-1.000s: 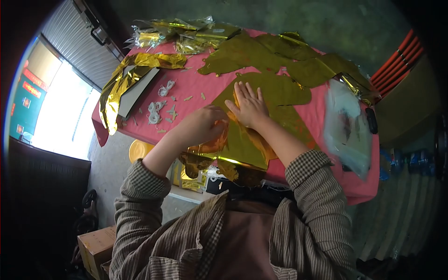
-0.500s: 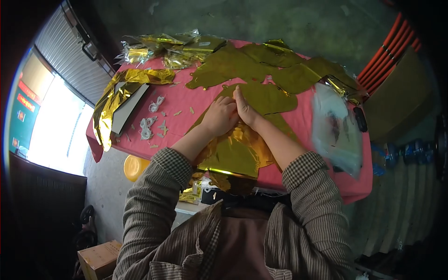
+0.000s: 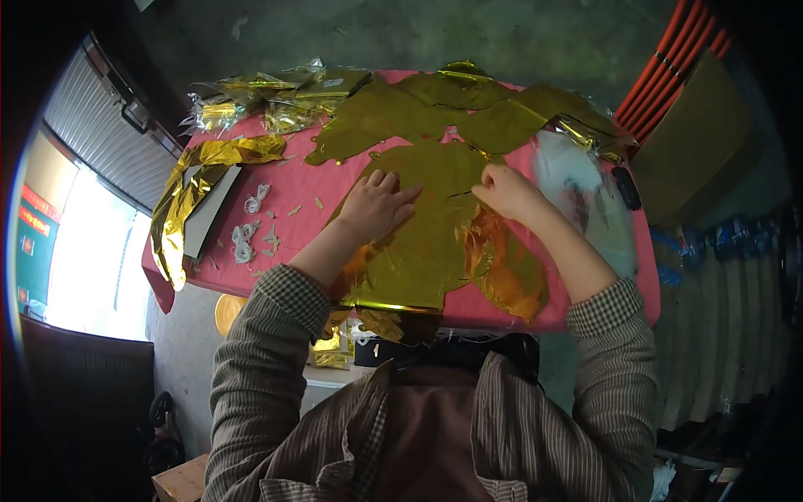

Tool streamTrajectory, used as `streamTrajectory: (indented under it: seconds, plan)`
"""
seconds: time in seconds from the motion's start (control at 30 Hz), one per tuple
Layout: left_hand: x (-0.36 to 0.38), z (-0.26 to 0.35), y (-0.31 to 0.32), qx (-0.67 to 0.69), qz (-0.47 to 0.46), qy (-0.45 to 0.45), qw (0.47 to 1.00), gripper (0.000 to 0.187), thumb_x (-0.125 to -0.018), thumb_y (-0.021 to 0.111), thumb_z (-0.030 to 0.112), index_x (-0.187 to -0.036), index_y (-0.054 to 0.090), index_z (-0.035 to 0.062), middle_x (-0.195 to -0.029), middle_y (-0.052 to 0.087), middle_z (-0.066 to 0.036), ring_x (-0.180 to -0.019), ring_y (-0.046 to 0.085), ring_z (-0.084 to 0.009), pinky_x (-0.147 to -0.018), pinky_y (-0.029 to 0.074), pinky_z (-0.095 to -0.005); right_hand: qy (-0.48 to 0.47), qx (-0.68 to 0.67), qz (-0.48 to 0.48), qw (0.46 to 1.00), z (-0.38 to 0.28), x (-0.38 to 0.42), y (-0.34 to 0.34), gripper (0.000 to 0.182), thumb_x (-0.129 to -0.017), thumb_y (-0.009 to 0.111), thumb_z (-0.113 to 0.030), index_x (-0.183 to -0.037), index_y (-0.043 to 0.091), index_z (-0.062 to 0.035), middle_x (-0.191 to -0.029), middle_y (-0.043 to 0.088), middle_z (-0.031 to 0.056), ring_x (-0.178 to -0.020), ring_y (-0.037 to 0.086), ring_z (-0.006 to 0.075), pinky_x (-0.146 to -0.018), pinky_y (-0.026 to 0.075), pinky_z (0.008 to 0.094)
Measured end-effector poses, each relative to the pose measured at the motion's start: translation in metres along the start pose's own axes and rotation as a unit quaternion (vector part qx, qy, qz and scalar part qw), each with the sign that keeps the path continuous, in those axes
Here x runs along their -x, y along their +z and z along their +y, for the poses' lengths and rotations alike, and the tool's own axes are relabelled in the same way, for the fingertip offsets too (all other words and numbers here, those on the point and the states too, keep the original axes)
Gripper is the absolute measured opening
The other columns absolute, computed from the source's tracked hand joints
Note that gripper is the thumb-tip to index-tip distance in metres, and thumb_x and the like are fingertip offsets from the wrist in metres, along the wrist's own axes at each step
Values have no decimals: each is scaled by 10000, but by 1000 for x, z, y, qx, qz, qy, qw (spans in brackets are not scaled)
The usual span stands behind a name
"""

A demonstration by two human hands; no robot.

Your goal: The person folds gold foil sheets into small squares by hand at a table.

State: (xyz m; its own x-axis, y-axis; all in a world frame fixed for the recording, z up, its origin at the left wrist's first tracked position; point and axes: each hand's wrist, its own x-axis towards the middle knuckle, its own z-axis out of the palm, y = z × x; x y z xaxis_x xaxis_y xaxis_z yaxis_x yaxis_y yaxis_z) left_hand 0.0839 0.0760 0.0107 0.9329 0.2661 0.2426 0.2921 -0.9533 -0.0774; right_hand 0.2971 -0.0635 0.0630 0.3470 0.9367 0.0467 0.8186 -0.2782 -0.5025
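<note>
A flat gold foil balloon (image 3: 418,259) lies in front of me on the pink-covered table (image 3: 293,171). My left hand (image 3: 381,205) rests on its left part, palm down with fingers apart. At its right edge my right hand (image 3: 506,191) is closed, pinching the foil; the fingertips are partly hidden. Below that hand a crumpled flap (image 3: 512,276) of the foil shines orange and spreads over the cloth. More flat gold foil balloons (image 3: 376,117) lie just beyond my hands.
Clear packets of folded gold foil (image 3: 293,96) lie at the back left. Gold foil covers part of a pale board (image 3: 205,209). Bundles of white string (image 3: 242,243) and small tabs lie nearby. Clear plastic bags (image 3: 581,205) and a black object (image 3: 626,188) are at the right.
My hands were together over the middle of the foil. They have parted, the left going left and the right going right, and the orange flap is now spread out on the right.
</note>
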Motion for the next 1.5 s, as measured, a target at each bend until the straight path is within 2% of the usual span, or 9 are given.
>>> streamTrajectory:
  seconds: [0.13,0.27,0.37,0.77,1.03,1.33,1.4,1.47,1.5]
  plan:
    - [-5,1,-7,0,-49,12,999,419,-893,449,352,-1286,453,207,-1117,496,-84,-1023,472,-244,-883,400,-369,90,162,-98,978,7,19,2,406,-686,658,-323,-905,623,16,-979,623,214,-928,614,324,-805,494,405]
    - [-8,-2,0,59,2,71,996,429,-864,483,273,-1255,462,96,-1182,488,-95,-1096,461,-264,-939,388,-383,78,160,-109,978,11,20,5,430,-668,671,-324,-917,622,23,-984,628,201,-918,617,323,-784,502,402]
    - [-12,-4,-2,95,-19,81,992,438,-837,501,230,-1233,463,46,-1193,491,-97,-1114,451,-258,-959,381,-379,80,127,-150,977,27,9,10,368,-647,722,-322,-753,614,13,-746,641,174,-713,630,297,-638,488,375]
    - [-18,5,-8,97,-47,60,992,394,-860,492,340,-1225,520,192,-1178,489,-76,-1124,434,-251,-943,384,-375,30,-46,-101,993,43,12,17,171,-677,692,-139,-693,583,-7,-652,607,86,-602,578,155,-555,448,302]
    - [-16,3,0,104,-22,86,991,433,-892,465,332,-1296,457,175,-1319,426,-63,-1179,395,-259,-995,314,-400,157,-261,-165,938,45,22,0,344,-768,688,-112,-1027,526,47,-852,633,124,-691,593,129,-555,459,236]
    - [-16,1,4,100,-14,104,989,438,-893,454,303,-1312,441,176,-1336,426,-68,-1209,373,-284,-1002,307,-417,94,-615,-247,743,7,18,-9,593,-803,622,-91,-1316,369,69,-1195,555,111,-1018,571,143,-860,452,259]
    - [-15,-1,7,98,-5,114,989,438,-885,464,290,-1307,444,174,-1329,430,-79,-1209,372,-293,-1001,309,-418,21,-542,-182,820,-4,3,9,608,-815,627,-107,-1310,337,94,-1149,571,145,-987,587,159,-824,468,247]
    - [-15,-3,8,94,-8,110,989,451,-861,488,310,-1292,460,180,-1331,432,-70,-1229,359,-284,-1009,303,-432,-34,-462,-237,854,-36,-8,8,733,-832,623,-117,-1374,183,104,-1220,510,193,-1054,549,188,-874,447,270]
    - [-16,-2,5,92,-11,117,989,451,-861,488,310,-1292,460,180,-1331,432,-70,-1229,359,-284,-1009,303,-432,-94,-490,-266,825,-39,-26,33,782,-822,642,-113,-1377,136,107,-1162,531,187,-1044,551,183,-865,455,271]
